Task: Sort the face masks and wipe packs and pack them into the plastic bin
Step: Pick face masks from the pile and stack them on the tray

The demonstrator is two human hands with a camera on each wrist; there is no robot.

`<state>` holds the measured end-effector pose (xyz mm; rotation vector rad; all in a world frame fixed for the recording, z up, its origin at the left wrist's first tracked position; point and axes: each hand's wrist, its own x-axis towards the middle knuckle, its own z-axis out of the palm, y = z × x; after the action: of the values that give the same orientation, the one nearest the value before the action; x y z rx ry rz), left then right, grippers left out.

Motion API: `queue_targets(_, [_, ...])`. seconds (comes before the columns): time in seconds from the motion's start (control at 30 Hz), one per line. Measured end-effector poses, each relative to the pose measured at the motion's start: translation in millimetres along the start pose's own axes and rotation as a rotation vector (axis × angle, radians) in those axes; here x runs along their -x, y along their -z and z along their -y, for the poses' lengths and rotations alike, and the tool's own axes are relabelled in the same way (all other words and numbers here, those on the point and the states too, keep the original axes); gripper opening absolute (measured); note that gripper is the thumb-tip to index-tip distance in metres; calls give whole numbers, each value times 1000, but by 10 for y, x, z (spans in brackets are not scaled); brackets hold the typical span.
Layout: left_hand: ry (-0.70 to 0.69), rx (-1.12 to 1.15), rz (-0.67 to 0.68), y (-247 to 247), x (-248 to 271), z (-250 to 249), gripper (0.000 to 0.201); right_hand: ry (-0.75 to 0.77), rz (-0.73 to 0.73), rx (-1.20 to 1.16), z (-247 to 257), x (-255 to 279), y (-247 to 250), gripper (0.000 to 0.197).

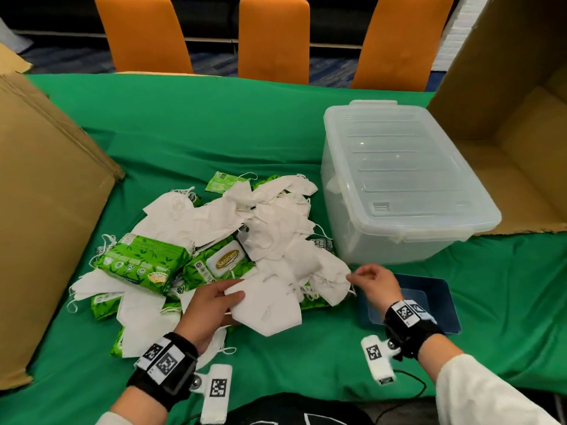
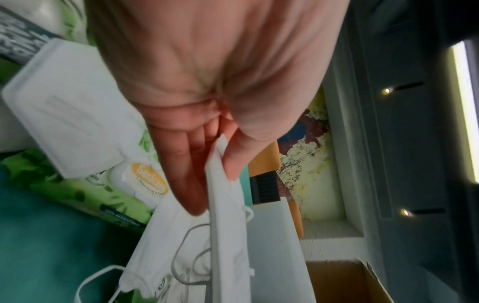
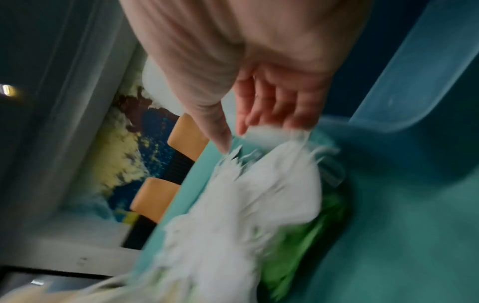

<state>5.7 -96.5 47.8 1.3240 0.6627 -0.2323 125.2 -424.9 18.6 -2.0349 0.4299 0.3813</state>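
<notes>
The worktop (image 1: 190, 124) is covered with a green cloth, slightly wrinkled. At its centre lies a loose pile of flat-folded white masks (image 1: 270, 216) of soft fabric with thin elastic loops, mixed with glossy green wipe packs (image 1: 144, 262) of crinkled film printed with leaves; one pack (image 1: 225, 262) carries a rounded white flap lid with a gold label. The left hand (image 1: 205, 311) is at the near edge of the pile, its grip clamped on one folded mask (image 1: 270, 308): the left wrist view shows the thumb above and the fingers (image 2: 186, 174) below, pinching the mask's stiff seamed edge (image 2: 223, 194). The right hand (image 1: 374, 282) is at the right edge of the pile, thumb and forefinger closed together on the edge of another mask (image 1: 331, 280); the right wrist view is blurred, but shows the fingertips (image 3: 225, 141) meeting white fabric. Right of the pile stands the bin (image 1: 395, 185), a translucent rectangular tub with rounded corners, its ribbed lid on. A shallow blue tray (image 1: 435, 299) lies in front of the bin, under the right wrist. Brown cardboard boxes (image 1: 46, 216) flank the worktop at both sides. Three orange chairs (image 1: 273, 38) stand behind it.
</notes>
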Motion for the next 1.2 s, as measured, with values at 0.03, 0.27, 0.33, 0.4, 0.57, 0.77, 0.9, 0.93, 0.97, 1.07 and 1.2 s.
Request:
queue_targets(0.03, [15,39,-18,15,8,12,25,19,-82,206,-88,-90,89,24])
queue_targets(0.27, [102,243,-112,60,9,56,24,50,258,877,-352,-220,190,37])
queue_targets(0.33, [103,231,-120,44,29,58,22,16,279,859,-350,-169,163,27])
queue_targets(0.4, [101,226,-128,39,48,55,22,-13,299,775,-318,-54,171,23])
queue_targets(0.57, [112,273,-166,111,52,81,27,-71,445,562,-70,450,132,17])
queue_targets(0.77, [125,347,-201,194,66,78,22,-139,727,466,139,812,-381,24])
queue_targets(0.9, [109,359,-205,228,100,31,19,-156,880,480,134,860,-897,23])
queue_targets(0.93, [106,360,-205,240,115,29,20,-154,895,479,134,853,-1023,26])
queue_targets(0.97, [102,359,-203,245,126,29,20,-158,907,466,140,841,-1137,29])
queue_targets(1.07, [91,333,-195,257,165,44,20,-148,948,433,102,816,-1400,22])
queue_targets(1.2, [82,290,-182,255,192,92,21,-87,978,428,-89,775,-1468,28])
